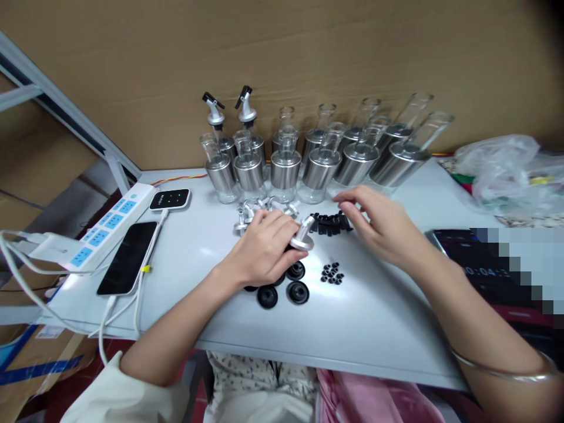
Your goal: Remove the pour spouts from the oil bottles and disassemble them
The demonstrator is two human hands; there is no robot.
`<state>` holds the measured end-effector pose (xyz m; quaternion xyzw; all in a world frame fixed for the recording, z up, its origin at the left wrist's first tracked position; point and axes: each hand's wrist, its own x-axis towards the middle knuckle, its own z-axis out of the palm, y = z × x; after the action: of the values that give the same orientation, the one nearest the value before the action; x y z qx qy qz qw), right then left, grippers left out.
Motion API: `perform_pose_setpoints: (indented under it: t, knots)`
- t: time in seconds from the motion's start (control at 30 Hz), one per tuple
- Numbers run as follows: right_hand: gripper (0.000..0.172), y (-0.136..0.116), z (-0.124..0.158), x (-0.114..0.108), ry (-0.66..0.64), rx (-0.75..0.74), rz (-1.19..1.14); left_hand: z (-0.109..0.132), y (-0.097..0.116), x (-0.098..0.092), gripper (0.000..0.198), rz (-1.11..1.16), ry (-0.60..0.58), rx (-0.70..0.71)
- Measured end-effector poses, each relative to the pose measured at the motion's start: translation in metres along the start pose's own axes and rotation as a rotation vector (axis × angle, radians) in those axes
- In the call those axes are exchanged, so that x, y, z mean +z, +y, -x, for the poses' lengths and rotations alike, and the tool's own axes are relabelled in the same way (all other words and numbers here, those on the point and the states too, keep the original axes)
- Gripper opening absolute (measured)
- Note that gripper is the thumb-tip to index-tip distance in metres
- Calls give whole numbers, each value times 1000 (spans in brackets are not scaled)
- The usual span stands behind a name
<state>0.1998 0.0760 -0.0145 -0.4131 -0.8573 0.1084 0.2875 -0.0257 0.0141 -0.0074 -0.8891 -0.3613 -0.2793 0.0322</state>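
Observation:
My left hand (267, 247) is closed on a silver pourer spout (303, 238), its round flange at my fingertips. Other silver spouts (259, 208) lie just behind that hand. To the right, my right hand (374, 226) hovers with thumb and fingers apart, holding nothing, beside a pile of small black caps (328, 223). Several black round discs (298, 292) lie on the table below my left hand. A cluster of tiny black rings (332, 273) sits right of the discs.
Glass bottles with steel sleeves (285, 170) stand along the back; two carry pourers (248, 108). At left are a power strip (112, 226), a phone (127, 258) and a small device (170, 200). Plastic bags (506, 170) and a timer screen (480, 270) are at right.

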Motion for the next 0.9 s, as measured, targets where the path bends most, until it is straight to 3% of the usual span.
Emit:
perform_pose_setpoints:
  t: [0.13,0.27,0.57,0.7,0.9]
  knots:
    - [22,-32,3,5,-50,-95,-285,-1,5,0,36,67,-10,37]
    - [20,-41,7,10,-63,-80,-468,-1,4,1,37,82,-45,45]
    - [36,-41,4,7,-377,312,-1065,-3,14,0,37,-48,-156,85]
    - [46,-42,2,6,-477,432,-1145,-2,13,0,29,-90,-147,115]
    - [46,-27,0,5,-635,416,-1150,-2,8,-3,19,-137,-156,82]
